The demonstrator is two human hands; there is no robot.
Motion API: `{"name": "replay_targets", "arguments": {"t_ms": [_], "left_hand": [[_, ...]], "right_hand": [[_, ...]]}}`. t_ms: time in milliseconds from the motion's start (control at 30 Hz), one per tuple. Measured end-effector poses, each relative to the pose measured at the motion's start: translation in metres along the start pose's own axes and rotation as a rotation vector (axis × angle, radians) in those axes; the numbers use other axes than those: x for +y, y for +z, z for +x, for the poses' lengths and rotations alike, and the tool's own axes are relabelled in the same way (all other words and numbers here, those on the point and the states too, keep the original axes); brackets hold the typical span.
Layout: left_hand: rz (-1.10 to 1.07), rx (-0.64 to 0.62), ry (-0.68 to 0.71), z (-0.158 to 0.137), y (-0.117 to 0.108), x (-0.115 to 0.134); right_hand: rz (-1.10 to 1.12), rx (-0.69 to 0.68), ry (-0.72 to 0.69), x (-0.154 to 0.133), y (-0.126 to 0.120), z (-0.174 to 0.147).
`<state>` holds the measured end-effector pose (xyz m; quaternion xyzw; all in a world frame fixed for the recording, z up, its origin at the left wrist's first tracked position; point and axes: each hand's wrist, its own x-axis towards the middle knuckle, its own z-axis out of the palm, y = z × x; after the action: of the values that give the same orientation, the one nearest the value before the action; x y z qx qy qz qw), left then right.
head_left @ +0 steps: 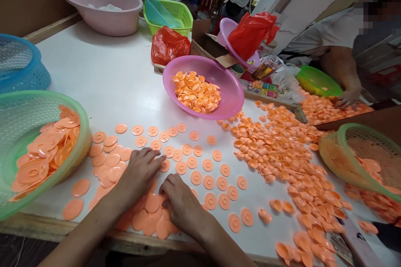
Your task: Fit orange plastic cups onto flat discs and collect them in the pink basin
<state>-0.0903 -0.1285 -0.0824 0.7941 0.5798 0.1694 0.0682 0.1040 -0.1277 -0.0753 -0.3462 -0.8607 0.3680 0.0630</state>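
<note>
Flat round orange discs [196, 177], each with a small raised ring, lie spread in loose rows on the white table [78, 58]. My left hand [140, 175] rests over the discs with its fingers stretched out, the fingertips by one disc in the rows. Beside it, my right hand [180, 200] has its fingers curled inward above a heap of overlapping discs [153, 203]; whatever may be between those fingers is hidden. To the right spreads a large pile of small orange cup-shaped pieces [272, 146]. More such pieces sit in a magenta basin [232, 99] beyond the rows.
A green basket [82, 133] of larger orange discs stands at the left, below a blue basket [28, 75]. Another green basket [332, 150] tilts at the right. Behind are a pink tub [112, 21], red bags [171, 46] and a cardboard box [206, 46]. A co-worker's hand [349, 98] touches orange pieces.
</note>
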Motion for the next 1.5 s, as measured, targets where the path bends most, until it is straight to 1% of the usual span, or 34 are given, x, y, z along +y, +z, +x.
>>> {"name": "replay_targets", "arguments": {"t_ms": [67, 133, 200, 233, 267, 333, 367, 433, 500, 567, 667, 733, 833, 933, 1000, 1067, 1133, 1200, 1267, 1333, 1400, 1433, 1500], "left_hand": [[0.049, -0.044, 0.026, 0.017, 0.006, 0.007], [0.078, -0.08, 0.019, 0.035, 0.011, 0.009], [0.075, -0.068, -0.004, 0.046, 0.015, 0.007], [0.061, -0.046, -0.017, 0.048, 0.015, 0.005], [0.037, -0.025, -0.025, 0.048, 0.013, 0.003], [-0.031, -0.012, -0.039, 0.039, 0.008, 0.0], [-0.07, -0.031, -0.042, 0.031, 0.003, 0.0], [-0.139, -0.111, -0.038, 0.01, -0.006, 0.002], [-0.18, -0.194, -0.031, -0.013, -0.013, 0.007], [-0.194, -0.249, -0.018, -0.033, -0.015, 0.014], [-0.188, -0.239, -0.005, -0.051, -0.011, 0.021], [-0.193, -0.214, -0.005, -0.055, -0.008, 0.022], [-0.261, -0.225, 0.007, -0.054, -0.009, 0.019], [-0.431, -0.258, 0.023, -0.051, -0.017, 0.014], [-0.555, -0.253, -0.036, -0.048, -0.02, 0.012], [-0.61, -0.195, -0.108, -0.044, -0.017, 0.013], [-0.543, -0.088, -0.099, -0.039, -0.008, 0.015], [-0.381, 0.001, -0.023, -0.037, 0.002, 0.018], [-0.221, 0.028, 0.026, -0.037, 0.009, 0.021], [-0.144, 0.027, 0.036, -0.04, 0.011, 0.023], [-0.145, 0.006, 0.06, -0.045, 0.008, 0.026], [-0.157, -0.024, 0.085, -0.047, 0.005, 0.028], [-0.178, -0.112, 0.134, -0.051, 0.0, 0.032]], "right_hand": [[0.03, 0.001, 0.015, -0.003, -0.003, -0.001], [0.065, 0.008, 0.032, -0.005, -0.007, -0.003], [0.113, 0.071, 0.048, -0.005, -0.01, -0.006], [0.128, 0.132, 0.049, -0.003, -0.012, -0.007], [0.127, 0.208, 0.042, 0.0, -0.013, -0.008], [0.074, 0.358, -0.018, 0.006, -0.013, -0.01], [0.033, 0.41, -0.063, 0.009, -0.013, -0.011], [-0.023, 0.455, -0.137, 0.014, -0.012, -0.016], [-0.027, 0.419, -0.146, 0.015, -0.01, -0.024], [-0.015, 0.31, -0.093, 0.012, -0.007, -0.033], [-0.024, 0.122, -0.004, 0.007, -0.001, -0.042], [-0.023, 0.088, 0.034, 0.004, 0.003, -0.044], [0.009, 0.108, 0.071, 0.001, 0.008, -0.044], [-0.024, 0.124, 0.121, -0.003, 0.009, -0.043], [-0.067, 0.124, 0.143, -0.005, 0.01, -0.044], [-0.068, 0.126, 0.16, -0.007, 0.012, -0.044], [-0.02, 0.142, 0.179, -0.008, 0.011, -0.046], [0.06, 0.167, 0.181, -0.007, 0.008, -0.048], [0.142, 0.228, 0.163, -0.003, 0.001, -0.052], [0.175, 0.352, 0.143, 0.003, -0.007, -0.055], [0.144, 0.473, 0.119, 0.012, -0.012, -0.059], [0.122, 0.498, 0.1, 0.017, -0.013, -0.06], [0.102, 0.495, 0.061, 0.025, -0.012, -0.063]]}}
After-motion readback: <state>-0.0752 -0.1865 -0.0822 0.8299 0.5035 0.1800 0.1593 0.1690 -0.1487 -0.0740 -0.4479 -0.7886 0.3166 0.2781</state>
